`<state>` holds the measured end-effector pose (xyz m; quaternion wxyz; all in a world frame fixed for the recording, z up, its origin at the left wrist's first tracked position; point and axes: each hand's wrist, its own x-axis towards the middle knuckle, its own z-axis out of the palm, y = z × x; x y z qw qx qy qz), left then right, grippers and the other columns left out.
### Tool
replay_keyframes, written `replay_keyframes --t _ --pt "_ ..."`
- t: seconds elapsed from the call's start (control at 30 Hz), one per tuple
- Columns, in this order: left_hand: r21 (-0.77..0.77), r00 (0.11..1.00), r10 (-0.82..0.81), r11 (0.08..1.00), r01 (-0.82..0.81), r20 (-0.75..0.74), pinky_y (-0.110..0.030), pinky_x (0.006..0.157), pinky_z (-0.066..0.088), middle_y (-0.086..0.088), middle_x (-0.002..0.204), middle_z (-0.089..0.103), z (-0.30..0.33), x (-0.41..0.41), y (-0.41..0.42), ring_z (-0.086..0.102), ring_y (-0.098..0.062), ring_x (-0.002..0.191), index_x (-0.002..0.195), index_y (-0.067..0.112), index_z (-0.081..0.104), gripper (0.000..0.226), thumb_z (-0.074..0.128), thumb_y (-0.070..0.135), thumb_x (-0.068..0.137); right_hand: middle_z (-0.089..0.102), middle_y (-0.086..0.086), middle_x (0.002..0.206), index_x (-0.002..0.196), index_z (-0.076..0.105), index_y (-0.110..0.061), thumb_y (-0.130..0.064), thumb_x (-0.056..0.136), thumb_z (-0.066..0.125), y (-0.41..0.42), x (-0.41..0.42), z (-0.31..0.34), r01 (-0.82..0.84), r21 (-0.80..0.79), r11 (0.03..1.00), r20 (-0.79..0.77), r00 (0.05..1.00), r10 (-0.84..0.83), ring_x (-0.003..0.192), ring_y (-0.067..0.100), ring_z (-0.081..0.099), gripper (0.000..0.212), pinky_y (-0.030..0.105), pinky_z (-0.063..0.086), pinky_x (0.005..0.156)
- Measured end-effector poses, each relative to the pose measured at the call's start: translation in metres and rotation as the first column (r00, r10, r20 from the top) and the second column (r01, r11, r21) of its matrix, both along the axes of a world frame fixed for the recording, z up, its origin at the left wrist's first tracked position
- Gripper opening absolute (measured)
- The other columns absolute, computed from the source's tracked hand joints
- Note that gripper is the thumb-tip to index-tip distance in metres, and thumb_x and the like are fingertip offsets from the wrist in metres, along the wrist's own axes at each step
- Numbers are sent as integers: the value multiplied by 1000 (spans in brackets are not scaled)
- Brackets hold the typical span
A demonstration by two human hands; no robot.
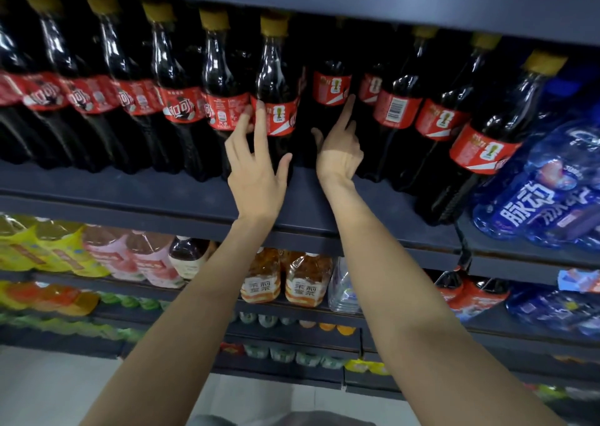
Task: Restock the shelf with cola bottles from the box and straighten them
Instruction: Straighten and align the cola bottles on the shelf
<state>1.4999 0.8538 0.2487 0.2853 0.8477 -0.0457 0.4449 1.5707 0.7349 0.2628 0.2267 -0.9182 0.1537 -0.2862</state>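
Straightening underway: left hand (pixel 256 169) lies loosely fingered against front cola bottle (pixel 276 101) on shelf (pixel 162 195); right hand (pixel 337 153) touches recessed bottle (pixel 331 91), holding nothing; sideways pressure risks toppling neighbours.

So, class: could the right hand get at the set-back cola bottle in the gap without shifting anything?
Probably yes. The right hand already reaches into the gap, forefinger at the set-back cola bottle label, and nothing stands in front of it. The left hand is on the neighbouring bottle, clear of it.
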Motion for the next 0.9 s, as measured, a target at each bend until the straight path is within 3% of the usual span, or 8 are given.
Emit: replay_keyframes --t 0.1,0.2,0.47,0.53,0.6,0.7,0.8,0.9 --pt "-33 1000 -5 999 6 24 -21 63 45 -4 140 32 -3 -2 -2 37 -21 120 144 21 27 74 70 27 84 52 10 132 151 0 -17 -39 94 51 4 8 10 0 93 996 -93 996 9 104 30 62 79 39 50 80" --pt "-59 1000 -25 998 26 5 -18 63 42 -6 140 38 -4 -3 -2 36 -17 120 145 20 29 76 71 21 82 53 11 132 151 1 -16 -35 95 51 5 12 13 -5 132 991 -88 996 17 109 32 60 77 40 49 84" --pt "-113 998 -66 992 63 -22 -24 60 50 -6 140 40 -7 -7 -2 38 -14 117 146 23 29 74 68 17 84 57 14 127 151 10 -16 -33 97 47 -6 1 20 -91 166 982 -66 992 103 111 33 58 68 40 47 85" --pt "-149 996 -83 986 79 -16 -26 62 52 -6 139 40 -6 -7 -2 41 -16 119 144 26 28 73 67 16 84 54 13 129 147 25 -12 -27 96 48 -5 -12 18 -116 143 983 96 990 103 113 30 56 59 39 48 84" --pt "-184 995 -99 978 97 -4 -24 68 52 -6 138 41 -5 -6 -3 45 -20 120 143 28 28 70 65 17 84 57 12 120 135 45 -8 -17 90 52 -7 -33 10 -97 81 992 360 931 62 108 28 56 46 36 48 79" --pt "-253 993 -118 960 117 13 -22 73 49 -6 136 43 -6 -4 -4 49 -23 119 142 23 33 65 64 21 85 57 16 110 116 55 -2 -17 86 58 -16 -59 1 95 55 994 528 842 -110 100 29 54 34 34 46 79" --pt "-297 993 -114 948 115 23 -24 79 49 -7 137 43 -8 -5 -7 49 -24 119 141 16 37 63 65 22 85 51 21 123 125 49 0 -23 78 72 -19 -54 -1 254 86 963 485 834 -263 107 32 51 58 35 40 91" --pt "-350 993 -114 929 119 35 -12 83 39 -7 136 44 -5 -10 -15 48 -22 119 139 13 41 60 65 22 85 48 19 131 135 43 -4 -29 65 83 -13 -36 4 353 221 909 431 801 -416 113 31 49 85 36 37 93"
